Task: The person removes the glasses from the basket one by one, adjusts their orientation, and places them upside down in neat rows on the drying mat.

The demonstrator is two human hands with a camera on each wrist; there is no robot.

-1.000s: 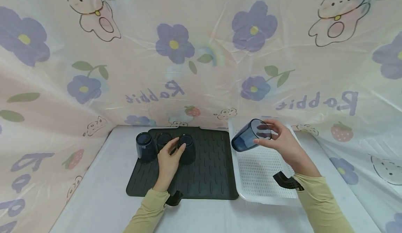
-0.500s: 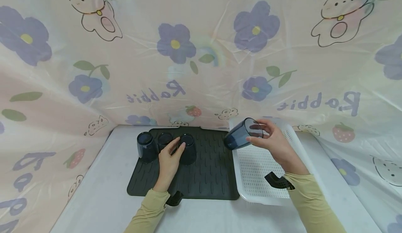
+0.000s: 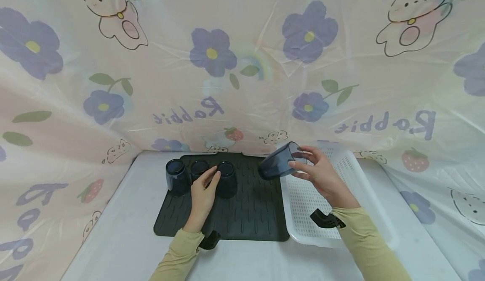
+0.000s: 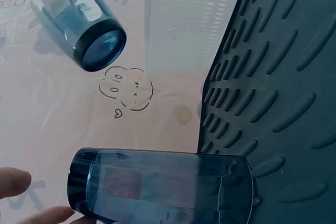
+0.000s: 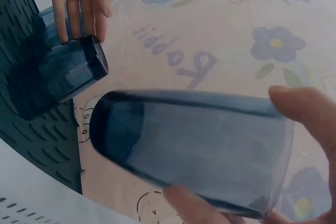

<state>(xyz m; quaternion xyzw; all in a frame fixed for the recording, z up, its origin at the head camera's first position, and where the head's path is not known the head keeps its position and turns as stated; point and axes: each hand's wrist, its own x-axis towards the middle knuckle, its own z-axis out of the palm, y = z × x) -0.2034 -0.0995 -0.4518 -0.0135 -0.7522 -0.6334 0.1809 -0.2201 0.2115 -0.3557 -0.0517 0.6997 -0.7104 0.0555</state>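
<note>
My right hand (image 3: pixel 322 173) holds a clear blue drinking glass (image 3: pixel 278 162) near its rim, thumb and fingers on opposite sides. The glass tilts, its thick base pointing left over the mat's right edge. My left hand (image 3: pixel 203 194) is beside the rightmost of three upside-down blue glasses on the black drying mat (image 3: pixel 250 213). In the left wrist view, its fingertips (image 4: pixel 52 216) are at the base of that standing glass (image 4: pixel 157 184), and the thumb is apart from it. The middle glass (image 3: pixel 198 168) is partly hidden behind the left hand; the leftmost glass (image 3: pixel 177 180) stands beside it.
A white perforated basket (image 3: pixel 303 239) sits right of the mat, under the right hand and forearm. White cloth (image 3: pixel 125 213) covers the table. A printed curtain (image 3: pixel 242 91) rises behind and at both sides.
My right hand has carried the glass left, from over the basket toward the mat, tipping it nearer to level. The left hand has stayed beside the standing glasses, its thumb shifting slightly.
</note>
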